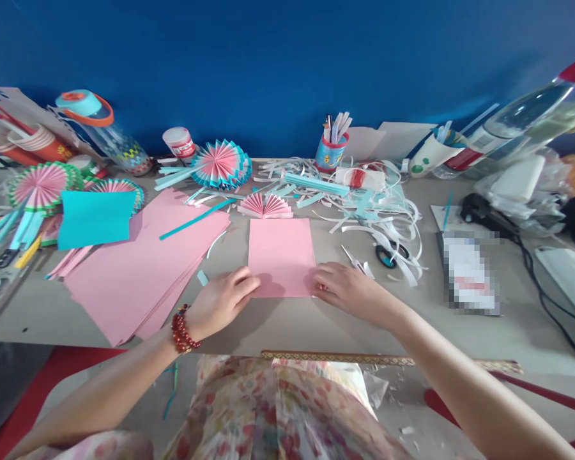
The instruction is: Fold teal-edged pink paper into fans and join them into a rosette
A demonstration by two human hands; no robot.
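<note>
A pink paper sheet [282,252] lies flat on the grey table [287,319] in front of me. My left hand [223,300], with a red bead bracelet at the wrist, pinches the sheet's near left corner. My right hand [347,291] pinches its near right corner. Both hands have fingers curled onto the near edge. A folded pink paper fan [265,206] sits just beyond the sheet.
A stack of pink sheets [144,268] and a turquoise sheet [94,218] lie to the left. Paper rosettes [223,164], strips and scissors [388,254] crowd the back. A pen cup [330,150], bottles [522,115] and a black cable [536,281] stand right.
</note>
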